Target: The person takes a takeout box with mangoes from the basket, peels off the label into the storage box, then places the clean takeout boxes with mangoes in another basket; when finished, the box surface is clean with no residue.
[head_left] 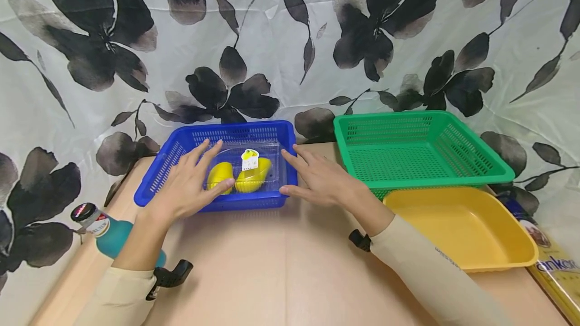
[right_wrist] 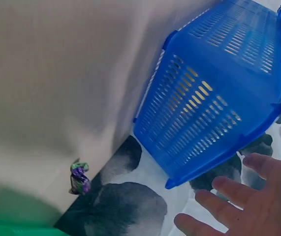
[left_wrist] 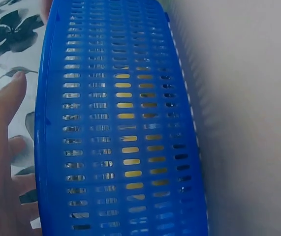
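A blue plastic basket (head_left: 151,177) with slotted walls stands at the back of the table. In it lies a clear plastic box (head_left: 228,152) with a white label (head_left: 250,160), and two yellow mangoes (head_left: 220,175) show through its lid. My left hand (head_left: 186,185) reaches over the basket's front left, fingers spread, thumb by the left mango; whether it touches the box is unclear. With extended fingers, my right hand (head_left: 321,177) is at the basket's right rim; contact cannot be told. In the right wrist view its fingers are spread beside the basket wall (right_wrist: 199,103).
Right of the blue basket is a green basket (head_left: 408,180), with a yellow tray (head_left: 457,225) in front and a yellow packet (head_left: 555,265) at the far right. A teal bottle (head_left: 113,235) is at left. One purple-green wrapped candy (right_wrist: 79,178) shows near the table's back edge.
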Demonstrator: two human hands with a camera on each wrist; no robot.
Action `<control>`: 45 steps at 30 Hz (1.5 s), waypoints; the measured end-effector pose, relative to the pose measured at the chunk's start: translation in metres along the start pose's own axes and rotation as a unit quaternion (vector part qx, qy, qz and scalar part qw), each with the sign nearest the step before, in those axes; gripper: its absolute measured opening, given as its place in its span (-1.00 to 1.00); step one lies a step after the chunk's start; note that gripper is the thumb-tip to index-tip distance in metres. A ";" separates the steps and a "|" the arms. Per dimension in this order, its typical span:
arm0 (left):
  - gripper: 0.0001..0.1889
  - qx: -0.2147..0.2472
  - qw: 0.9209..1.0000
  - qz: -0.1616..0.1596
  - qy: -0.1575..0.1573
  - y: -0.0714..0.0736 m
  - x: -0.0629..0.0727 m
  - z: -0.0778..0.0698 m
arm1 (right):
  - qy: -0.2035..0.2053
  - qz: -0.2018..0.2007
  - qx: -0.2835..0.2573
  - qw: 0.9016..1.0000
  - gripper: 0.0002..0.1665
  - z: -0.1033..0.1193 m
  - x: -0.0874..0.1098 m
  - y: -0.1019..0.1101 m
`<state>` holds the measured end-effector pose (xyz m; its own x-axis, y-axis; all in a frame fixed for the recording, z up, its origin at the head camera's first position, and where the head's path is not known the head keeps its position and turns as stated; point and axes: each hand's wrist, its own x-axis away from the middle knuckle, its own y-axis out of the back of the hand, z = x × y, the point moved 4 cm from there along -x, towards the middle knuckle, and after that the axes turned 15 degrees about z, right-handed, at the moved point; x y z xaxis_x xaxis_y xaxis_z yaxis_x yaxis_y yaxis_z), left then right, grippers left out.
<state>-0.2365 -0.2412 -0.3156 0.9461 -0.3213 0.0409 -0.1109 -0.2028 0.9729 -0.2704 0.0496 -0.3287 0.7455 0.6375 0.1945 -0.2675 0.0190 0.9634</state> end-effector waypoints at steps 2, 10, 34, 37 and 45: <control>-0.03 0.000 1.000 0.008 0.005 0.002 -0.001 0.001 | 0.000 0.009 -0.004 1.000 0.11 -0.001 -0.002 -0.001; 0.03 -0.003 0.999 0.038 0.034 0.010 -0.008 0.004 | -0.010 0.054 -0.037 0.998 0.14 -0.003 -0.007 -0.001; 0.22 0.114 0.966 0.223 0.059 0.009 -0.038 0.028 | -0.005 0.083 -0.130 0.988 0.30 -0.013 -0.010 -0.001; 0.27 0.118 0.964 0.229 0.067 0.005 -0.042 0.031 | -0.002 0.082 -0.138 0.987 0.37 -0.017 -0.011 -0.001; 0.34 0.146 0.955 0.243 0.087 -0.005 -0.042 0.042 | 0.015 0.089 -0.141 0.986 0.39 -0.015 -0.012 -0.003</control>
<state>-0.2882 -0.2660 -0.3314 0.7942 -0.2901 0.5340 -0.6066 -0.3265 0.7249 -0.2877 0.0540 -0.3369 0.6545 0.6725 0.3454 -0.5543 0.1161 0.8242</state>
